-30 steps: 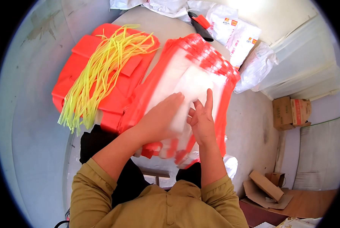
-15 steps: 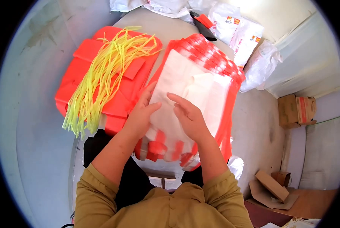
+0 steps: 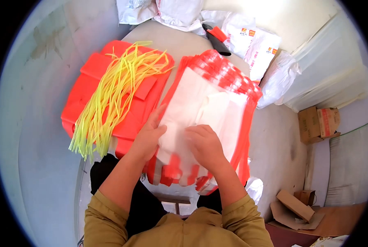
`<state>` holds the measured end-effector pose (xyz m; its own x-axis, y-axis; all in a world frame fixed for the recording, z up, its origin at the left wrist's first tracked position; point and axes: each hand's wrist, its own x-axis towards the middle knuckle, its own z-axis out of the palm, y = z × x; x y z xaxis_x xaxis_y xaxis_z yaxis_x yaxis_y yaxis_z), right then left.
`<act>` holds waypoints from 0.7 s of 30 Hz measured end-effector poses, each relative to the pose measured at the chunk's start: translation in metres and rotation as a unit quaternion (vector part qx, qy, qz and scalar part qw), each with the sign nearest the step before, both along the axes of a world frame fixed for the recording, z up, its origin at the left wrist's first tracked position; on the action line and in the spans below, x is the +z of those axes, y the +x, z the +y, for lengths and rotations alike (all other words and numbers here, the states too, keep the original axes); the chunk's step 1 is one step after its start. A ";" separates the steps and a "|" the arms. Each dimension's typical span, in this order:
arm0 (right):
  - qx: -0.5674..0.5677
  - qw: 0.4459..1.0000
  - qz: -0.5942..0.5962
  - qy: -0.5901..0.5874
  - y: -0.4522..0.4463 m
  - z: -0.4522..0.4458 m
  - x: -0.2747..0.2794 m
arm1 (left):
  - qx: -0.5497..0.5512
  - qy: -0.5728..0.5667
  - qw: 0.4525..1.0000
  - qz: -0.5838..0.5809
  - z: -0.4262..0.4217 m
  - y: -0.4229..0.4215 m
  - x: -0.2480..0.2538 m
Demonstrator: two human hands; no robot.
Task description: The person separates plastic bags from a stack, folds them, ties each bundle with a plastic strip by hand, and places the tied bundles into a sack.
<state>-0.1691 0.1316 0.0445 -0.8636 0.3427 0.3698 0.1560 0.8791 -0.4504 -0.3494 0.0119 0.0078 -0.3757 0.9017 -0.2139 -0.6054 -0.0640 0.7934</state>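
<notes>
A thick stack of thin red-and-white plastic bags lies in front of me, with a whitish panel uppermost and red strips along its borders. My left hand rests at the stack's left edge, fingers stretched out and thumb apart, holding nothing. Over the lower middle of the white panel is my right hand, its fingers curled inward and pressed together. Its fingertips are blurred, so whether they pinch the top bag is hidden. Left of the stack, a bundle of yellow-green strips lies across folded red plastic.
A black object with a red part lies at the table's far end. White printed sacks stand behind it. Cardboard boxes sit on the floor at right, with an opened carton nearer. A pale wall bounds the left.
My right hand has moved slightly down, and its fingers have gone from spread to curled. My left hand stays at the stack's edge. The whole view has shifted slightly.
</notes>
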 end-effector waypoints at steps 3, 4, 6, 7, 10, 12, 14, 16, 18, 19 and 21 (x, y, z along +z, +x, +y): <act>-0.043 0.998 0.016 0.032 -0.003 0.025 0.010 | 0.000 0.004 1.000 0.004 0.003 -0.002 -0.008; -0.065 0.997 0.023 0.030 -0.005 0.036 0.012 | 0.001 -0.009 1.000 0.000 0.003 -0.001 -0.006; -0.096 0.995 0.025 0.011 -0.008 0.062 0.011 | 0.001 -0.035 0.999 -0.005 0.005 -0.001 0.000; -0.113 0.993 0.023 0.005 -0.011 0.072 0.009 | 0.000 -0.030 1.000 -0.007 0.005 -0.002 -0.002; -0.157 0.987 -0.001 -0.043 -0.024 0.103 0.002 | 0.005 -0.022 1.000 -0.007 0.006 -0.002 -0.008; -0.159 0.984 0.014 -0.076 -0.035 0.117 -0.007 | 0.006 -0.036 0.999 0.001 0.006 -0.004 -0.007; -0.159 0.983 0.012 -0.088 -0.045 0.128 -0.011 | -0.002 -0.045 0.999 -0.017 0.005 -0.005 -0.001; -0.159 0.984 -0.012 -0.082 -0.053 0.134 -0.013 | -0.006 -0.052 0.998 -0.031 0.006 -0.006 0.000; -0.147 0.983 0.001 -0.109 -0.060 0.140 -0.019 | -0.007 -0.057 0.998 -0.041 0.006 -0.007 -0.002; -0.141 0.982 0.008 -0.122 -0.063 0.143 -0.020 | -0.005 -0.054 0.998 -0.038 0.006 -0.007 -0.003; -0.147 0.984 -0.004 -0.102 -0.066 0.142 -0.016 | -0.002 -0.049 0.998 -0.035 0.006 -0.006 -0.004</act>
<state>-0.2351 0.2731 0.0286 -0.7187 0.6440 0.2621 0.3935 0.6875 -0.6103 -0.3554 0.0179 0.0034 -0.3534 0.8763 -0.3273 -0.6594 0.0148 0.7517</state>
